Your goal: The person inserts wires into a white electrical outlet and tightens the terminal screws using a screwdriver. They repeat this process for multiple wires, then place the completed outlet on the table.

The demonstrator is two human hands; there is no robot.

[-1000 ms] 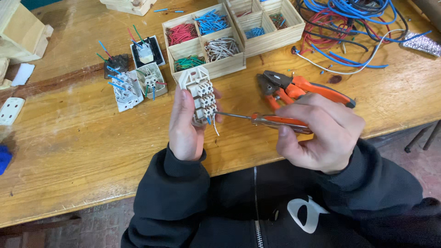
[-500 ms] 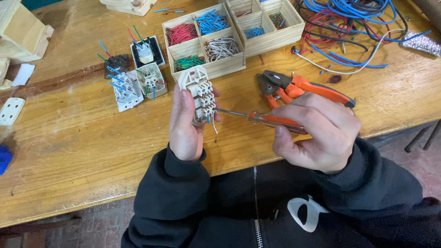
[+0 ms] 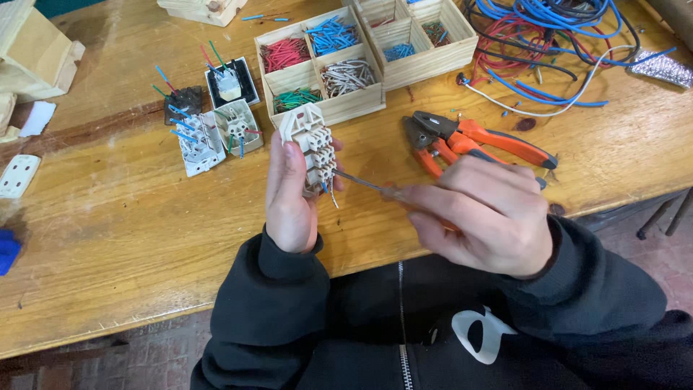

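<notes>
A worn wooden desk (image 3: 108,238) with scratched, grainy boards fills the view, a brick floor showing below its near edge. The left hand (image 3: 292,195) is wrapped around a cream plastic socket module (image 3: 312,144), held upright above the desk's near middle, fingers pressed against its ribbed back. The right hand (image 3: 491,217) is closed around the orange handle of a screwdriver (image 3: 368,185), whose thin metal shaft reaches left to the module's lower terminals, where short wire ends stick out. Just beyond the right hand lie orange-handled pliers (image 3: 469,137) with dark jaws. Farther off stands a wooden compartment box (image 3: 317,61): red wire pieces far left, blue far right, green near left, grey-white near right. A second wooden box (image 3: 419,32) beside it on the right holds blue and mixed-colour pieces. Left of the boxes lie more white modules (image 3: 209,130) with coloured wire stubs. At the far right sprawls a tangle of blue and red cables (image 3: 548,36)
</notes>
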